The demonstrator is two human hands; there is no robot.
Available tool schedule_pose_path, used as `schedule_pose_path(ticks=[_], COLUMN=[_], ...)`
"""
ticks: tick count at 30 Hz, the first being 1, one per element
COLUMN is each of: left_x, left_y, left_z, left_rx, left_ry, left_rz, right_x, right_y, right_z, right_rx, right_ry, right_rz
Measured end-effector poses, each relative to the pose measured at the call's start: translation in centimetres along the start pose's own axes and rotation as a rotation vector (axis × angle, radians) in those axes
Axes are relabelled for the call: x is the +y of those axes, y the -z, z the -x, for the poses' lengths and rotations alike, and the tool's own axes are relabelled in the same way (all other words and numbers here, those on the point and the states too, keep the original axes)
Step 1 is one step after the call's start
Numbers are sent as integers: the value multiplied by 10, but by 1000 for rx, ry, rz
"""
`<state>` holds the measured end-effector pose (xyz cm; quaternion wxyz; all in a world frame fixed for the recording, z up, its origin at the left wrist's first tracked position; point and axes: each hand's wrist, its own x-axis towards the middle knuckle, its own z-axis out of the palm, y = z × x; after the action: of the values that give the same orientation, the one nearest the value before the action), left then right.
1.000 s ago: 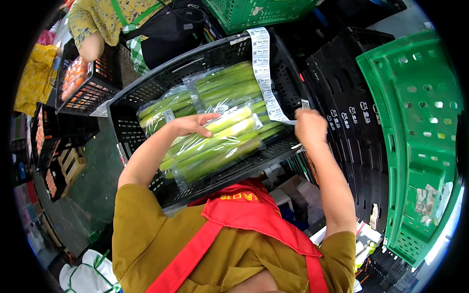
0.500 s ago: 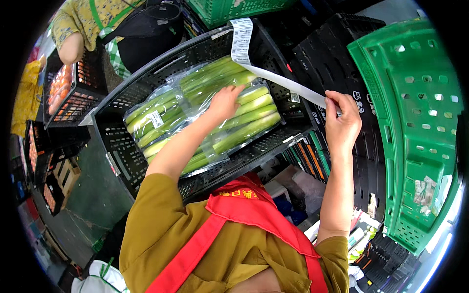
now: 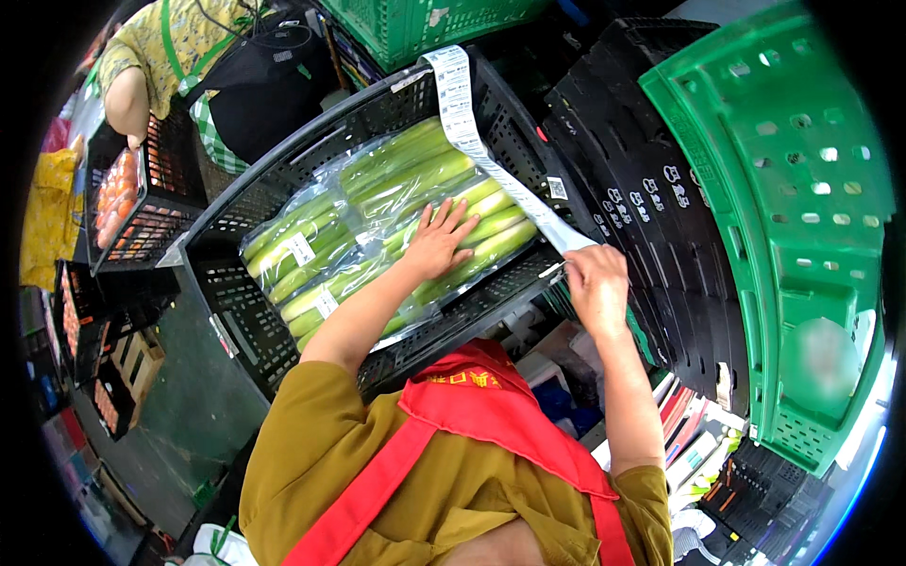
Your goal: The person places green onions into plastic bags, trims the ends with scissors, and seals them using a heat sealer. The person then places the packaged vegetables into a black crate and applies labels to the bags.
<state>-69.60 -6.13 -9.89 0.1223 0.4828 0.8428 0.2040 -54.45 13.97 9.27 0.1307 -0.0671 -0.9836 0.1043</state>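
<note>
Long green vegetables (image 3: 396, 179) lie side by side in clear plastic packs inside a black crate (image 3: 212, 283). My left hand (image 3: 439, 241) rests flat on the near right pack, fingers spread. White stickers sit on two left packs: one sticker (image 3: 300, 248) farther away, another sticker (image 3: 326, 303) nearer, beside my left forearm. A long white strip of printed labels (image 3: 455, 99) hangs over the crate's far rim and runs across its right end. My right hand (image 3: 599, 283) pinches the near end of this strip at the crate's near right corner.
Stacked black crates (image 3: 642, 170) stand right of the crate, with a large green crate (image 3: 802, 236) beyond. Another green crate (image 3: 425, 28) is at the back. At far left, a co-worker's arm (image 3: 127, 99) reaches to a black crate of orange-red produce (image 3: 118, 193).
My right hand has come down and leftward with the label strip, closer to the crate's corner. My left hand has flattened on the packs, fingers spreading. The nearer sticker now shows beside my forearm.
</note>
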Motion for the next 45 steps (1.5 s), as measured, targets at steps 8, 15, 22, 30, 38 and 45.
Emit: schedule_pose_path(ticks=[8,15,22,30,38,45], left_x=[18,130,260,348,437,465], left_y=[51,148,108,44,-9,-6], left_z=[-10,-7,-15,-27,-33,-22], left_rx=[325,-64,-1121,-1331,-1283,-1264], left_ry=[-84,-210,-480,-372,-237,3], left_rz=[228,761,965,612,691,630], right_x=[-18,-25,-42,162,413,443], right_y=[9,24,11,166,194,185], right_z=[49,151,292,417,512,541], right_rx=[162,38,-184,1015,1584,1466], right_ry=[-178,-447,-586,-1100,-1461,-1564], right_rz=[-80,-627,-1281,-1196,-1163,-1130])
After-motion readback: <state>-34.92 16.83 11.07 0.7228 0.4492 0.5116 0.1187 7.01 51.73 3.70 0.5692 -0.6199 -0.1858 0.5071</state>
